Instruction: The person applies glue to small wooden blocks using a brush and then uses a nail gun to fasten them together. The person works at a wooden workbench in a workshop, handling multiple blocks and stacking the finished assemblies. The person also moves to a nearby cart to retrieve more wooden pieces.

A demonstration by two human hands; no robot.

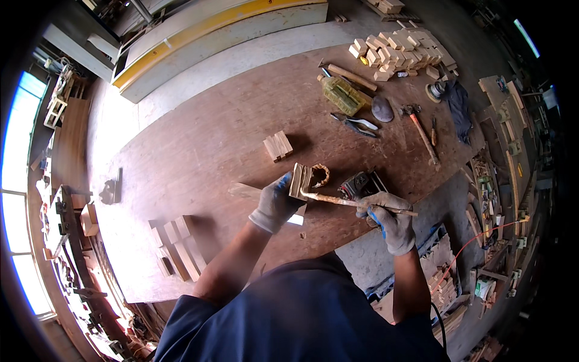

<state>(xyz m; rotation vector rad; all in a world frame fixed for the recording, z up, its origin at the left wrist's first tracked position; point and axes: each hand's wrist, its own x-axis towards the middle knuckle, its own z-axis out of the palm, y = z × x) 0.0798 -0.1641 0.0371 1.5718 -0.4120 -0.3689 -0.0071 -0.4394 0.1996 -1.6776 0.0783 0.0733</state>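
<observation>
My gloved left hand (pixel 274 204) is closed round a small wooden block (pixel 299 182) with grooves along its face. Gripped in my gloved right hand (pixel 391 222) is a thin stick (pixel 332 198), its pale, crusted-looking end meeting the block's right side. Just beyond the block is a round thing with a brown, crusted rim (pixel 324 175); its inside is mostly hidden. A dark power tool (pixel 356 184) lies by my right hand. Farther off, another jointed wooden block (pixel 278 146) rests on the brown worktable (pixel 199 151).
Several wooden pieces (pixel 181 241) lie at the table's left front. At the far right are pliers (pixel 359 125), a yellowish plastic bottle (pixel 342 93), a hammer (pixel 422 130) and a heap of wooden blocks (pixel 395 51). A hand plane (pixel 111 187) sits near the left edge.
</observation>
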